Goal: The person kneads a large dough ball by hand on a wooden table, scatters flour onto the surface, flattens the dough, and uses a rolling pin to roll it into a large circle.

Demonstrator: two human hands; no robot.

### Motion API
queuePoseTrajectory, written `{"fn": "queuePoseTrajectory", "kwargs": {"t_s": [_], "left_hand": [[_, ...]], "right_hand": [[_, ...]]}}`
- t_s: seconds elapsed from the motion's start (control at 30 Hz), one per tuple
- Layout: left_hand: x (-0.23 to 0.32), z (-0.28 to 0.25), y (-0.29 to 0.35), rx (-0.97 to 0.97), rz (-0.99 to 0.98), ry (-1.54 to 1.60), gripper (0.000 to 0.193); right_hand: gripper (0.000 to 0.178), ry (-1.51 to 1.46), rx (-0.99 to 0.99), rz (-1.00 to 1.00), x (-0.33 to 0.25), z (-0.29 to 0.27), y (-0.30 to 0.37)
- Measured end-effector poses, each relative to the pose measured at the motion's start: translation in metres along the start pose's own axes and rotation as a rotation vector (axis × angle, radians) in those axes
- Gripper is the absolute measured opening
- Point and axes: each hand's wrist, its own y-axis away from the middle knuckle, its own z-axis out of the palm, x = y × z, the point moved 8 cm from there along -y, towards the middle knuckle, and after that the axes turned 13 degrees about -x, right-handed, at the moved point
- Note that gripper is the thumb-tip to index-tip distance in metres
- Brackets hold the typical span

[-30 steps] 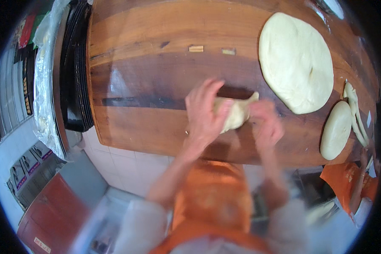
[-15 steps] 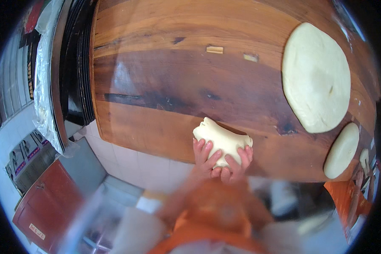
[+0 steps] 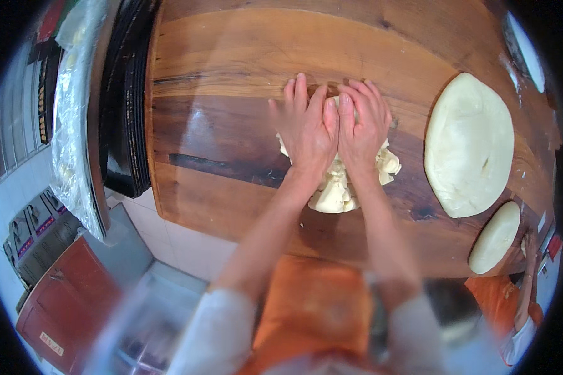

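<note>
A pale, torn-edged piece of dough (image 3: pixel 334 192) lies squashed on the wooden table (image 3: pixel 231 125). Both of my arms reach forward over it. My left hand (image 3: pixel 308 128) lies on the dough's left part, its fingers stretched toward the far side. Beside it, thumbs close together, my right hand (image 3: pixel 364 122) presses down on the right part, also with fingers stretched out. Ragged folds of dough stick out at both sides and toward me; the middle is hidden beneath my palms.
To the right rest a large smooth dough slab (image 3: pixel 472 150) and a smaller oval one (image 3: pixel 495 239). Black trays (image 3: pixel 126 106) stand stacked along the left table edge, near clear plastic wrap (image 3: pixel 72 125). Another person's arm (image 3: pixel 527 287) shows at the lower right.
My hands have moved from the near table edge to farther over the table, arms now extended. The dough, earlier a smooth folded roll gripped between them, is now flattened and torn under my palms.
</note>
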Motion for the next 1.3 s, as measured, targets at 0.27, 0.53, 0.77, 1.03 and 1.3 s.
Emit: {"fn": "queuePoseTrajectory", "kwargs": {"t_s": [0.27,0.53,0.77,1.03,1.3], "left_hand": [[0.036,-0.058,0.106,-0.287,0.350,0.381,0.024],[0.033,-0.069,0.142,-0.148,0.300,0.399,0.033],[-0.001,-0.014,0.120,-0.327,0.147,0.535,0.037],[0.000,-0.026,0.258,0.105,0.268,0.420,0.049],[-0.003,-0.002,0.075,-0.162,0.074,0.320,0.045]], "right_hand": [[0.016,-0.455,-0.398,-0.148,-0.012,-0.070,0.100],[0.021,-0.598,-0.276,0.280,0.052,-0.097,0.107],[0.030,-0.698,-0.759,0.136,0.031,-0.024,0.099],[0.036,-0.191,-0.269,-0.245,-0.031,-0.057,0.271],[0.031,-0.182,-0.168,-0.019,0.000,-0.021,0.091]]}}
